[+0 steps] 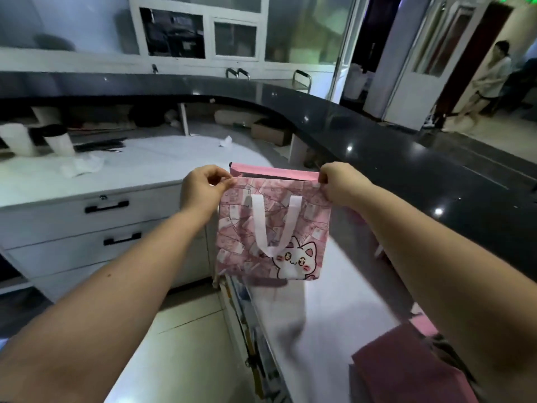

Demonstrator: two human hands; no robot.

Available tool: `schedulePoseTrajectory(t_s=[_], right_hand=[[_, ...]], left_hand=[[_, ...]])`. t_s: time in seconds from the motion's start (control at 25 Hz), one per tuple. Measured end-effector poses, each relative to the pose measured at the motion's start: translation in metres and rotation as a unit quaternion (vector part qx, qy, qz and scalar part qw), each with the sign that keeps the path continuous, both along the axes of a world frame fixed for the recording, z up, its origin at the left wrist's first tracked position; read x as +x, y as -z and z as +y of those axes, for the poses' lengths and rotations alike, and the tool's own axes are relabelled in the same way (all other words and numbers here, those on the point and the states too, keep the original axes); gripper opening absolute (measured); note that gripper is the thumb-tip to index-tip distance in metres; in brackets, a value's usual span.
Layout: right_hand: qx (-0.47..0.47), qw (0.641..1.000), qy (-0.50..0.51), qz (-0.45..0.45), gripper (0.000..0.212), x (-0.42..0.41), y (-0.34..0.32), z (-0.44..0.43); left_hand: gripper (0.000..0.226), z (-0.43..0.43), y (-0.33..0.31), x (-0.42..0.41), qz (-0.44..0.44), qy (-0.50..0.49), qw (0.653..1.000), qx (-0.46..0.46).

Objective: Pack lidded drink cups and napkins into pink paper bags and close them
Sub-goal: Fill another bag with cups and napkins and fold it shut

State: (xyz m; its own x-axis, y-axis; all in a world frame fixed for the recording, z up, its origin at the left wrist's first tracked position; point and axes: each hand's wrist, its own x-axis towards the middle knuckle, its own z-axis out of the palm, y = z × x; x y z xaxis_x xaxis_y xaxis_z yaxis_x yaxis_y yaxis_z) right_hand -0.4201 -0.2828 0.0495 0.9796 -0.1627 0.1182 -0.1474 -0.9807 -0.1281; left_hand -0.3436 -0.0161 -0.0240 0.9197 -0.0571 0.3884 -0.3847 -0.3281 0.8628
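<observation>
A pink paper bag [273, 228] with a white cat print and a white loop handle hangs upright just above the white counter [328, 309], in the middle of the head view. My left hand [203, 189] pinches its top left corner. My right hand [338, 183] pinches its top right corner. The bag's mouth is slightly apart at the top, and its inside is hidden. Two lidded cups [59, 139] stand at the far left of the white worktop, beside crumpled white napkins [82, 167].
A stack of flat pink bags [406, 370] lies at the lower right under my right forearm. A curved black bar top [377, 141] runs behind the bag. White drawers [101, 228] stand at the left, black straws [98, 145] behind. A person [491, 74] stands far right.
</observation>
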Motion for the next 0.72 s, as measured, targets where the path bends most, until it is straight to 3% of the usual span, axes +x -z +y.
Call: schedulePoseTrajectory(t_s=[0.16, 0.32, 0.48, 0.64, 0.72], right_hand=[[0.063, 0.995, -0.041, -0.067, 0.006, 0.057, 0.026, 0.091], [0.156, 0.979, -0.070, -0.114, 0.015, 0.122, 0.045, 0.183], [0.239, 0.951, -0.111, -0.164, 0.015, 0.180, 0.070, 0.287], [0.167, 0.959, -0.124, -0.190, 0.009, 0.212, 0.106, 0.351], [0.179, 0.958, -0.119, -0.189, 0.010, 0.230, 0.118, 0.365]], left_hand=[[0.022, 0.100, -0.005, 0.040, -0.029, -0.066, 0.997, 0.025], [0.015, 0.204, -0.001, 0.081, -0.050, -0.120, 0.989, 0.069], [0.012, 0.300, 0.009, 0.113, -0.138, -0.175, 0.960, 0.172], [0.013, 0.353, 0.028, 0.143, -0.167, -0.199, 0.938, 0.229], [0.014, 0.368, 0.039, 0.160, -0.150, -0.198, 0.941, 0.228]])
